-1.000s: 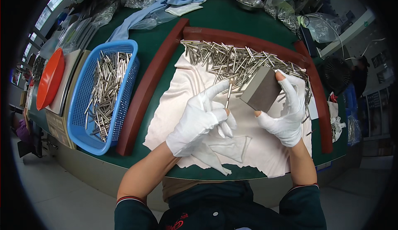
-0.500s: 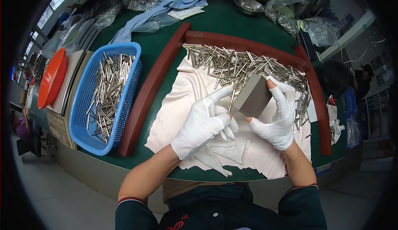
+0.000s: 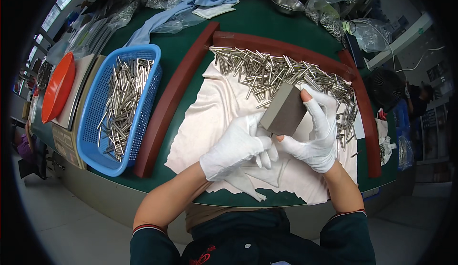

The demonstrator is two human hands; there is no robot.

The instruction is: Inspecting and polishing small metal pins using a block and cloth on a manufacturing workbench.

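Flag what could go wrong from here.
1. The right hand grips the grey block with bare fingertips; a slip might scrape them.
2. The left hand sits close by the block's lower edge and might get knocked.
3. The red frame shows no near side; loose metal pins could roll out.

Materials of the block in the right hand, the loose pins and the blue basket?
Block: matte, grey with a browner face, crisp edges; maybe abrasive stone or dense foam, can't tell.
Loose pins: probably metal, smooth; bright silvery highlights.
Blue basket: likely moulded plastic, slight sheen; uniform colour, perforated walls.
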